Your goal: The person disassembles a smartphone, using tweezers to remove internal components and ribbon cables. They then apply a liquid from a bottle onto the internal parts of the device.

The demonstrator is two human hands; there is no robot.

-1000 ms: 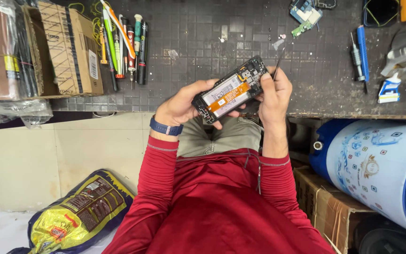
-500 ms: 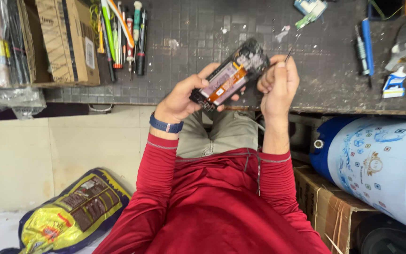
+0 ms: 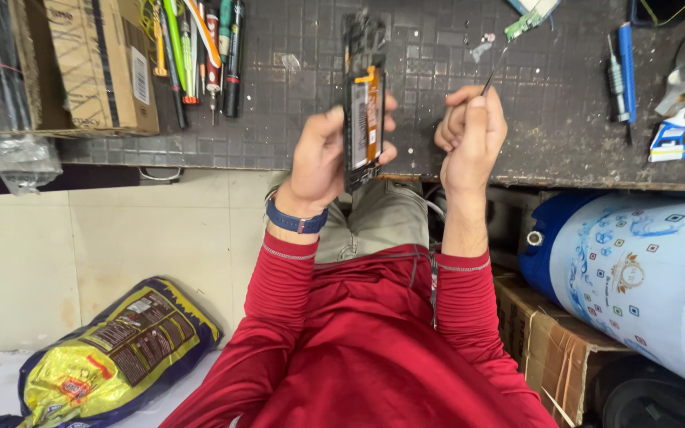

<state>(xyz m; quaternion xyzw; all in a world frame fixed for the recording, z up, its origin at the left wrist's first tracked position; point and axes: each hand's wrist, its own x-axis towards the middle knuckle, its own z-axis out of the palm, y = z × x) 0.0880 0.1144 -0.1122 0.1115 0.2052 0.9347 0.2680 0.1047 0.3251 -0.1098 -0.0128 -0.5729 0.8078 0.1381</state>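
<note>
Phone: an opened phone (image 3: 364,103), back cover off, orange and dark insides showing, held upright on its long edge above the near edge of the mat (image 3: 406,71).
Left hand: the left hand (image 3: 323,154) is wrapped round the phone, thumb on one side, fingers on the other, clamped firm. A blue band (image 3: 296,220) sits on that wrist.
Right hand: the right hand (image 3: 472,131) is just right of the phone, not touching it, curled into a fist round a thin metal tool (image 3: 495,67) whose tip points up and away from the phone.
Mat: dark, gridded, dusty, running under and beyond the phone.
Left of phone: a row of screwdrivers (image 3: 200,47) lying on the mat, then a cardboard box (image 3: 97,63) further left.
Right of phone: a small green circuit board (image 3: 526,20) at the far edge; a blue pen (image 3: 628,71) well off to the right.
Below phone: red sleeves, and on the floor a yellow bag (image 3: 112,357) to the left, a blue and white drum (image 3: 636,277) to the right.
</note>
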